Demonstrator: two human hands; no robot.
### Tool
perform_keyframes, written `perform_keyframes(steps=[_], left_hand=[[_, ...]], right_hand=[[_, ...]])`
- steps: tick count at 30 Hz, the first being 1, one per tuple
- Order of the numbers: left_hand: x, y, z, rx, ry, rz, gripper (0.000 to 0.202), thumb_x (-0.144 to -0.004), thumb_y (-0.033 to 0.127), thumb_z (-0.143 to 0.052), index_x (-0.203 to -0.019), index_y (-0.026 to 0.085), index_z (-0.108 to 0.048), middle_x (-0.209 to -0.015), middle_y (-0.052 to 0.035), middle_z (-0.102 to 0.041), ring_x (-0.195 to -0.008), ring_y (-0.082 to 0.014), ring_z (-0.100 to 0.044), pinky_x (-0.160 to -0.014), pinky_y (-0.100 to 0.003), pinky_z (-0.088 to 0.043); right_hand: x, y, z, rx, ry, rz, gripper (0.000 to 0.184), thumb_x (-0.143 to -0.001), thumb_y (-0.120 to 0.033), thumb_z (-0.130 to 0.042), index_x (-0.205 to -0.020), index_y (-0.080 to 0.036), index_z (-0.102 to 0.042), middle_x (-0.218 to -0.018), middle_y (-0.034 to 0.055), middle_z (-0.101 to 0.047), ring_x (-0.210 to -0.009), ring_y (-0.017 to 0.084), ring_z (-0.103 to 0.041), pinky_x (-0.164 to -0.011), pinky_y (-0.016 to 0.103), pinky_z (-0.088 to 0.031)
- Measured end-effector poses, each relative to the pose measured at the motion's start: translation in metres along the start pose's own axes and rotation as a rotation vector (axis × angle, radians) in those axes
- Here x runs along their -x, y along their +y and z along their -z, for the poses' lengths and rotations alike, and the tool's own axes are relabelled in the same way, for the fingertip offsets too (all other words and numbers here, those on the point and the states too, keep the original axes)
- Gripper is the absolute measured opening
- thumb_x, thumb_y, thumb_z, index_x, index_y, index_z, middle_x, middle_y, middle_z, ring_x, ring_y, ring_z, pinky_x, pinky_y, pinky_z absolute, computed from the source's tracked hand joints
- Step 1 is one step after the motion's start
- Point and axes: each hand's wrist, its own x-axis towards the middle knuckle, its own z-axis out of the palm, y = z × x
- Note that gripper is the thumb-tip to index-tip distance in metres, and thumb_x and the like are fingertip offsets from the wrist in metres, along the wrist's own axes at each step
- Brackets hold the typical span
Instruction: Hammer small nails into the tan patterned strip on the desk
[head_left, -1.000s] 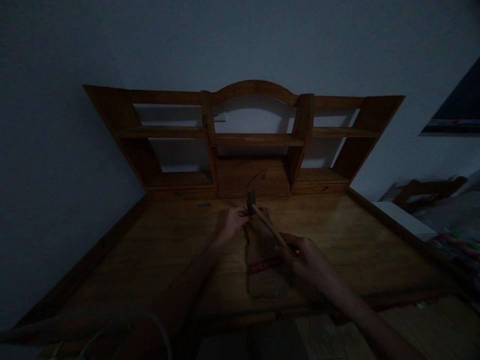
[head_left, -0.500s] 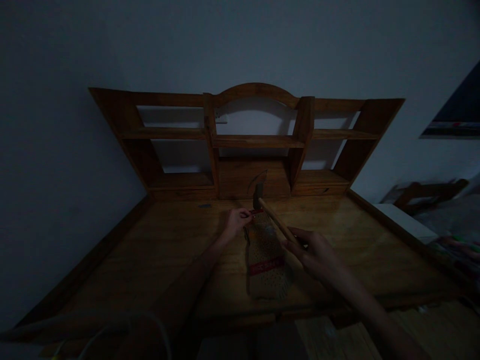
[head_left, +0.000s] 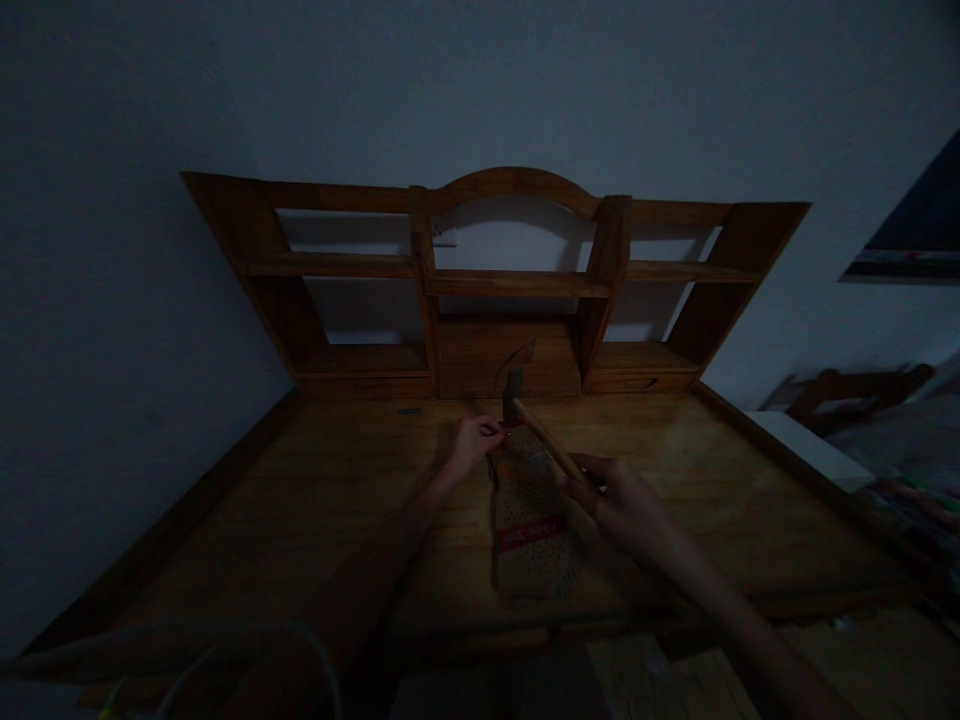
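Note:
A flat tan bag (head_left: 529,575) with dark specks and a red band lies lengthwise on the wooden desk. At its far left corner, my left hand (head_left: 476,440) is closed in a pinch on the red-edged end; dim light hides whether anything small is between the fingertips. My right hand (head_left: 619,500) is wrapped round the wooden handle of a hammer (head_left: 547,437), held at a slant above the bag. The dark hammer head (head_left: 512,392) is just past the bag's far end, near my left fingertips. Beyond it shows a thin curved strip (head_left: 516,352), hard to make out.
A wooden shelf unit (head_left: 517,283) stands along the back of the desk (head_left: 360,480). A small dark flat piece (head_left: 409,411) lies near it, left of my hands. Raised rims edge the desk's sides. At right are a white surface (head_left: 810,450) and a chair back (head_left: 862,388).
My right hand and the hammer have shifted slightly left and up. My left hand and the bag stay almost where they were.

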Motion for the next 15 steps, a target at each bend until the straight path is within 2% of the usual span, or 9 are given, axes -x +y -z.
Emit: perform_keyframes(steps=[5,11,15], left_hand=[[0.001,0.003,-0.001,-0.015,0.009,0.026,0.009,-0.066,0.023,-0.068,-0.067,0.014,-0.067,-0.063,-0.0023,-0.067,-0.058,-0.0133,-0.061,-0.053,-0.020,-0.043],[0.001,0.002,-0.001,0.040,0.009,0.025,0.005,-0.063,0.019,-0.068,-0.065,0.014,-0.066,-0.064,-0.0020,-0.067,-0.059,-0.0136,-0.062,-0.055,-0.021,-0.045],[0.001,0.003,-0.002,0.018,0.011,0.025,0.006,-0.066,0.020,-0.068,-0.067,0.014,-0.066,-0.064,-0.0026,-0.067,-0.059,-0.0139,-0.062,-0.055,-0.021,-0.045]], right_hand=[[0.000,-0.007,0.005,-0.005,0.009,0.013,0.032,-0.087,-0.028,-0.049,-0.111,-0.019,-0.068,-0.087,0.0038,-0.074,-0.077,0.023,-0.068,-0.061,0.028,-0.049],[-0.001,-0.004,0.004,0.029,-0.025,0.006,0.028,-0.086,-0.027,-0.051,-0.104,-0.019,-0.071,-0.077,0.0010,-0.073,-0.069,0.021,-0.067,-0.056,0.025,-0.045],[-0.001,-0.013,0.008,-0.039,0.000,0.019,0.030,-0.087,-0.029,-0.051,-0.109,-0.020,-0.069,-0.087,0.0012,-0.073,-0.078,0.021,-0.067,-0.063,0.026,-0.048]])
